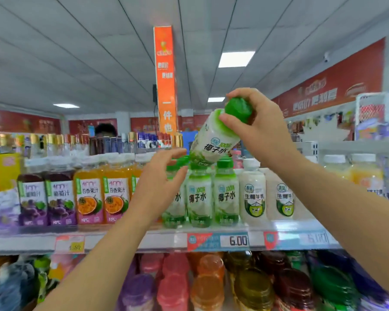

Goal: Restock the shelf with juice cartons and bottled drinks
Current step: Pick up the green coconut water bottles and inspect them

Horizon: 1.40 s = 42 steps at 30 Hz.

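My right hand (259,126) grips the green cap of a coconut water bottle (213,140), white with a green label. The bottle hangs tilted above the row of matching coconut water bottles (199,194) on the top shelf (162,240). My left hand (160,182) is open, fingers spread, in front of the leftmost green-capped bottle; whether it touches the bottle is unclear. It holds nothing.
Purple grape juice bottles (46,198) and orange passion fruit bottles (102,196) stand left of the coconut water. White coconut milk bottles (254,194) stand to the right. Coloured bottle caps (209,286) fill the lower shelf. An orange pillar (165,79) rises behind. A person's head (105,129) shows beyond the shelf.
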{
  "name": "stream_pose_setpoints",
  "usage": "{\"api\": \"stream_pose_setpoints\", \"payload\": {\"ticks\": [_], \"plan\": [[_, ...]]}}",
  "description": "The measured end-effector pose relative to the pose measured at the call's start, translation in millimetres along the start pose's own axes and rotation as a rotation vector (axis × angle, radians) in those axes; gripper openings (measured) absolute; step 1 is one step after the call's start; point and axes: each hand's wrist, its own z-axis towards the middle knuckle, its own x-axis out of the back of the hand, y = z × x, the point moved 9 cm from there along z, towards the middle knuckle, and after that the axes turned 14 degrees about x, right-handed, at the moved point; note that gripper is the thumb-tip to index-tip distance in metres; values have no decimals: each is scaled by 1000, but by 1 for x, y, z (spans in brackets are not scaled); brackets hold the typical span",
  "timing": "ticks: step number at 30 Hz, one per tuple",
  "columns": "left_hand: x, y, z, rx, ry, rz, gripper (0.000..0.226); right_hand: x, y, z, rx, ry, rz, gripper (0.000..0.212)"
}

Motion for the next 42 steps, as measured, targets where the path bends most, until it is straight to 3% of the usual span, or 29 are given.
{"api": "stream_pose_setpoints", "payload": {"ticks": [5, 13, 19, 24, 31, 35, 38, 42], "plan": [[-2, -13, 34, 13, 29, 187, 33, -23, 25, 30, -13, -41, -86, 31], [-15, -38, 72, -43, 70, 535, 29, -77, 80, 49, -114, -245, -191, 33], [-16, -48, 71, -192, 168, 592, 34, -120, 137, 44, -314, -526, -145, 32], [-17, -53, 69, -278, 231, 556, 34, -155, 168, 16, -463, -911, -71, 29], [-17, -55, 67, -350, 291, 565, 33, -185, 175, -13, -433, -1229, -67, 30], [-16, -54, 66, -358, 325, 571, 34, -191, 171, -18, -310, -1330, -115, 32], [-16, -53, 63, -378, 351, 560, 31, -188, 171, -10, -217, -1315, -167, 44], [-17, -55, 63, -374, 372, 558, 30, -186, 181, 14, -116, -1174, -192, 33]]}}
